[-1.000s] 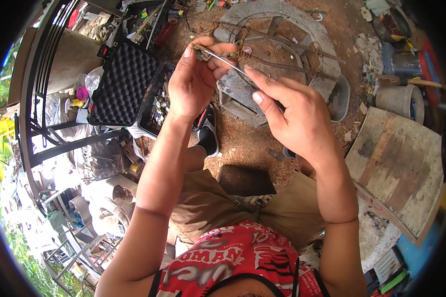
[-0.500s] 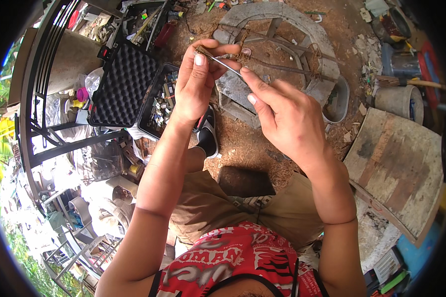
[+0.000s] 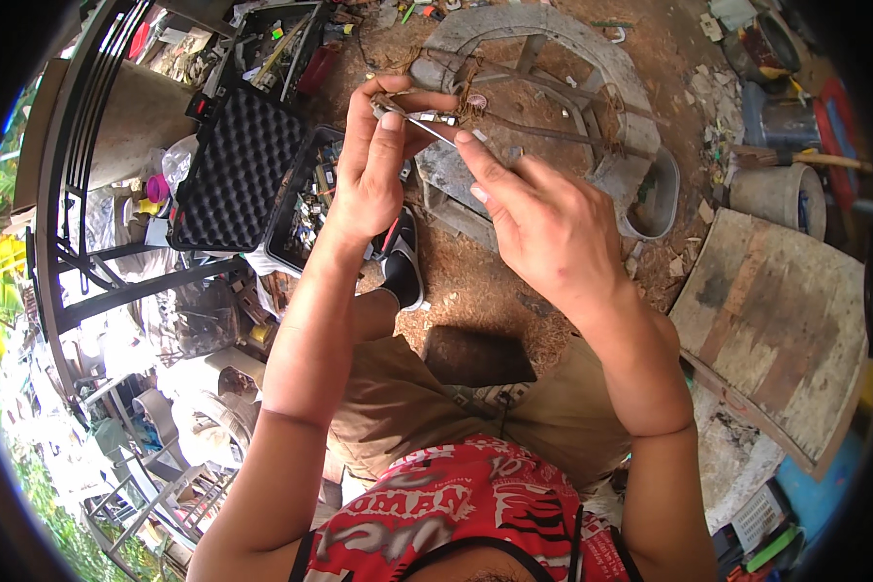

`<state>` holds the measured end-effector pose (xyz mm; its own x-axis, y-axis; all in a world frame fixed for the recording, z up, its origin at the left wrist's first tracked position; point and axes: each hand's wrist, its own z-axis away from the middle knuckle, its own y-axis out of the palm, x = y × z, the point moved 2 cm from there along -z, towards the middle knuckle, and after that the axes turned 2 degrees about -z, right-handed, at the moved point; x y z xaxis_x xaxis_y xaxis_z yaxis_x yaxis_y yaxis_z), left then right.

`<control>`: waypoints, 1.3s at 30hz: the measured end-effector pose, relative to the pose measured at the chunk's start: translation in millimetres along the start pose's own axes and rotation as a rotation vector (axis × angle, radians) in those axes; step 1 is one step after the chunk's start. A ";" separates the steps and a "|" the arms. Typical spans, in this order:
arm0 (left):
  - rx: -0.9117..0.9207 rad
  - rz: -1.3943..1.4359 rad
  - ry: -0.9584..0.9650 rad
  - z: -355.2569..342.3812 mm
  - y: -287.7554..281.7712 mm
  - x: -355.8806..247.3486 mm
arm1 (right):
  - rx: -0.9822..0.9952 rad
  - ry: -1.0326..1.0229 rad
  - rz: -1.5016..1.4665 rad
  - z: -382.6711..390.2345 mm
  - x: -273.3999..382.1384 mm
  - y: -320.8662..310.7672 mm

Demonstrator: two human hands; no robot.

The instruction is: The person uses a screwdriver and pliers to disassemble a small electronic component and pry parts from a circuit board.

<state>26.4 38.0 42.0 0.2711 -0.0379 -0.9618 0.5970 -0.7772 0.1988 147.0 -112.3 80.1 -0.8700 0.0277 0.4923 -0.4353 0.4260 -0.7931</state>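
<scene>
My left hand [image 3: 376,160] is raised at the upper middle, closed on a small brownish metal piece [image 3: 388,105] with its thumb over it. My right hand [image 3: 543,218] grips a slim metal rod [image 3: 430,130], perhaps a screwdriver shaft, whose far tip meets that piece; my forefinger lies along the rod and its near end is hidden in my hand. Behind my left hand sits a black case [image 3: 299,189] with assorted small metal parts, its egg-foam lid [image 3: 228,170] open.
Beyond my hands lies a grey ring-shaped structure [image 3: 638,107] with rusty rods. At right are a stained board [image 3: 766,325], a bucket [image 3: 776,199] and an oval tub [image 3: 669,199]. Left are black metal frames [image 3: 63,272] and clutter. My foot [image 3: 403,276] rests on the dirt floor.
Since a second ago my left hand has turned, bringing its thumb over the metal piece. Both hands have drifted slightly left, the right one also upward, with the rod still at the piece.
</scene>
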 end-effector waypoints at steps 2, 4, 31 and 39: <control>0.014 -0.066 0.017 0.0 -0.2 0.6 | -0.015 -0.012 0.016 -0.4 -0.9 2.1; 0.033 -0.093 0.018 0.5 -1.4 1.2 | 0.041 0.031 -0.043 0.6 0.5 1.4; -0.057 0.008 -0.032 -3.7 -4.0 -7.3 | -0.036 0.029 -0.146 -9.2 -9.3 13.4; -0.013 0.071 -0.040 -1.4 -8.5 -0.2 | -0.052 -0.039 -0.029 -8.9 -6.9 14.6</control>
<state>22.4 45.5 40.7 0.2828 -0.1174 -0.9520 0.5870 -0.7637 0.2685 148.7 -98.2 68.3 -0.8659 -0.0203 0.4999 -0.4490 0.4724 -0.7585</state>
